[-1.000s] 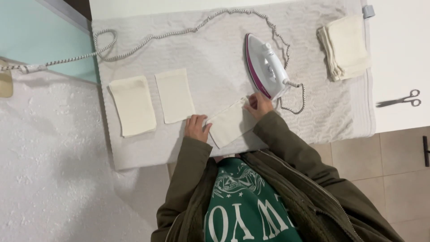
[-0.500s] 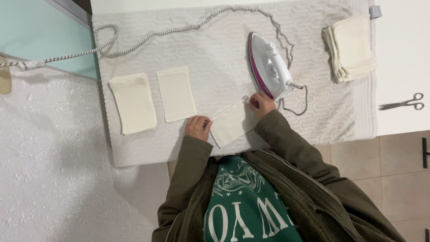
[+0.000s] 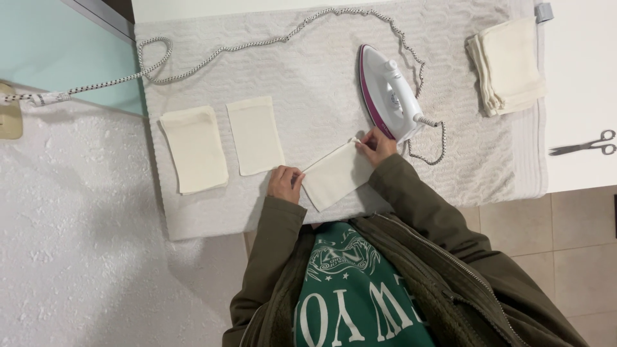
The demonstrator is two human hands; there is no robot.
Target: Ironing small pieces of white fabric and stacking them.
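A small cream cloth pouch (image 3: 336,175) lies slanted on the near edge of the towel-covered worktop (image 3: 321,71), stretched between the person's two hands. The left hand (image 3: 285,183) pinches the pouch's lower-left corner, fingers (image 3: 297,178) closed on the fabric. The right hand (image 3: 378,145) grasps the upper-right corner, its fingers curled tight around the cloth just beside the heel of the iron (image 3: 390,93). The iron, white with a magenta edge, rests on the towel close behind the right hand; its braided cord (image 3: 238,46) loops across the far side of the towel and runs off to the left. To the left of the pouch, two more cream pouches lie flat side by side: the nearer flat pouch (image 3: 255,135) just beside the left hand, the farther flat pouch (image 3: 194,149) near the towel's left border. A stack of folded cream cloths (image 3: 509,64) sits at the far right corner of the towel, well apart from the hands. A pair of scissors (image 3: 583,144) lies on the bare white surface beyond the towel's right edge
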